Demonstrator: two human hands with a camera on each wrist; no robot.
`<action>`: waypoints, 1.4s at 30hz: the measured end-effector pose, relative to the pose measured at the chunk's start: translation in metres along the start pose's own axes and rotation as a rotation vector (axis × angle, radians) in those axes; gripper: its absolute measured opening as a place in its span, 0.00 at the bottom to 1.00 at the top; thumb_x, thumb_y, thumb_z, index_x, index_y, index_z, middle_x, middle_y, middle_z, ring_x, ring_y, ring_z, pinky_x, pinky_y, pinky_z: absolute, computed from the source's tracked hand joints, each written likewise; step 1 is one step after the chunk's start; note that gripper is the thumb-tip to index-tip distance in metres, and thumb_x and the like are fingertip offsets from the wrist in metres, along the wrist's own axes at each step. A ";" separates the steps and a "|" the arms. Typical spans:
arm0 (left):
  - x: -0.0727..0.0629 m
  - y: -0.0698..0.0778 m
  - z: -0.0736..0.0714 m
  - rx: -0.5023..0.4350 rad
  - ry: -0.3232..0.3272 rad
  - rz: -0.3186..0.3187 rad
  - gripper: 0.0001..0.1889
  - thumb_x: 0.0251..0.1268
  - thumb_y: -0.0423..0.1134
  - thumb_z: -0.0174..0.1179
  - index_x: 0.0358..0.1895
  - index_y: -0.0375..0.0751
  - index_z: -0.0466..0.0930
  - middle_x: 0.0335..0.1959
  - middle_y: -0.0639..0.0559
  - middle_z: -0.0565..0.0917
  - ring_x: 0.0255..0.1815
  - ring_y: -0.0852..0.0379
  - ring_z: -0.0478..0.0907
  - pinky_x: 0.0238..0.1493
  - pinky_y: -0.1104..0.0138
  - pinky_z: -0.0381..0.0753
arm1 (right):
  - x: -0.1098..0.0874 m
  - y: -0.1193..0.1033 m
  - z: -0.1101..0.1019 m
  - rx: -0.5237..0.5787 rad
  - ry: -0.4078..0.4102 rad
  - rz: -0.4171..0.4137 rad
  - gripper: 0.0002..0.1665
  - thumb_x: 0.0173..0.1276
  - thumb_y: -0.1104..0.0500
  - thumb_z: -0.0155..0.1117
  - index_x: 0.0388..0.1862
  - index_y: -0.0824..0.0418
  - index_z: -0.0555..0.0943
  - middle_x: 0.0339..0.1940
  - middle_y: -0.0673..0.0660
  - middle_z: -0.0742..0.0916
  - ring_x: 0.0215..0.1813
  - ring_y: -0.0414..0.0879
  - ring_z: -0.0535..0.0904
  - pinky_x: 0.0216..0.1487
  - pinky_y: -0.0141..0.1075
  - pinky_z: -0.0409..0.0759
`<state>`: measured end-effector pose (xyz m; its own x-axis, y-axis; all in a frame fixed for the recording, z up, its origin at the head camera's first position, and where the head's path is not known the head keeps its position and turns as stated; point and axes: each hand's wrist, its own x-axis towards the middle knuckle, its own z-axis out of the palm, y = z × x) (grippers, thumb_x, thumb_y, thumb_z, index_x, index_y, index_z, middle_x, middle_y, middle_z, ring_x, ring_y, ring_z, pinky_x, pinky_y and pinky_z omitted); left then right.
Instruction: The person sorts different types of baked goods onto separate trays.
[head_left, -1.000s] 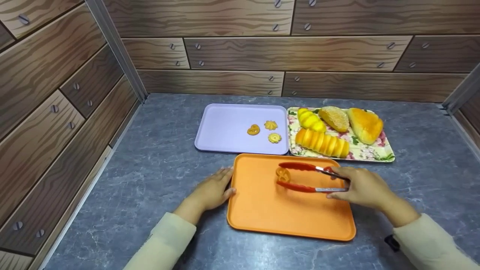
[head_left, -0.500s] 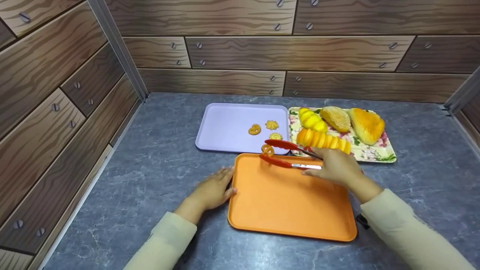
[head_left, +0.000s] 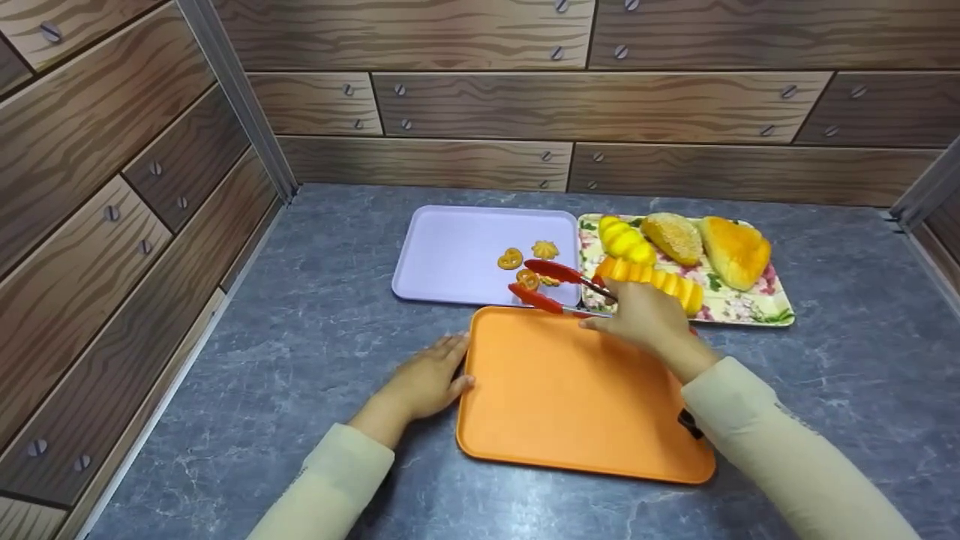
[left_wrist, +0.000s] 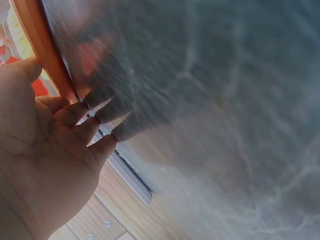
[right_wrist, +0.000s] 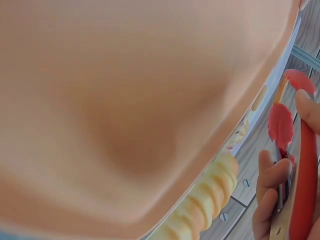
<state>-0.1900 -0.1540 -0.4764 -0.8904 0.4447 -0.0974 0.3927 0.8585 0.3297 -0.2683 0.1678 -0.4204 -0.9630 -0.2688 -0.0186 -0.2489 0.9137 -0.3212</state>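
Note:
My right hand (head_left: 645,319) grips a pair of red-tipped tongs (head_left: 555,270) over the near right part of the lilac tray (head_left: 450,262). Between the tong tips is a pretzel-shaped cookie (head_left: 527,280). Behind it on the tray lie another pretzel cookie (head_left: 510,259) and a flower-shaped cookie (head_left: 545,250); a round cookie (head_left: 550,281) is partly hidden by the tongs. My left hand (head_left: 424,379) rests at the left edge of the orange tray (head_left: 577,405), thumb at the rim and fingers extended on the table. The right wrist view shows fingers wrapped round the tongs' handles (right_wrist: 302,185).
To the right of the lilac tray, a floral tray (head_left: 742,304) holds a sliced orange-topped loaf (head_left: 679,289), a yellow twisted bread (head_left: 626,240), a sesame bun (head_left: 673,236) and a triangular bread (head_left: 735,251). Wood-patterned walls (head_left: 480,105) enclose the grey table (head_left: 322,300).
My right hand has carried the tongs and pretzel cookie from over the orange tray, away and leftward, to the lilac tray. The left hand has stayed in place.

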 end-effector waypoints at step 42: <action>0.002 -0.002 0.002 -0.019 0.015 0.004 0.35 0.73 0.53 0.48 0.74 0.37 0.53 0.73 0.41 0.59 0.73 0.44 0.52 0.69 0.50 0.55 | 0.011 -0.008 0.008 0.152 0.007 0.083 0.62 0.50 0.28 0.67 0.70 0.70 0.62 0.57 0.68 0.79 0.47 0.61 0.76 0.46 0.55 0.76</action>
<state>-0.1916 -0.1544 -0.4790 -0.8924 0.4437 -0.0818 0.3917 0.8518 0.3478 -0.2765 0.1552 -0.4252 -0.9803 -0.1923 -0.0448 -0.1509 0.8757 -0.4586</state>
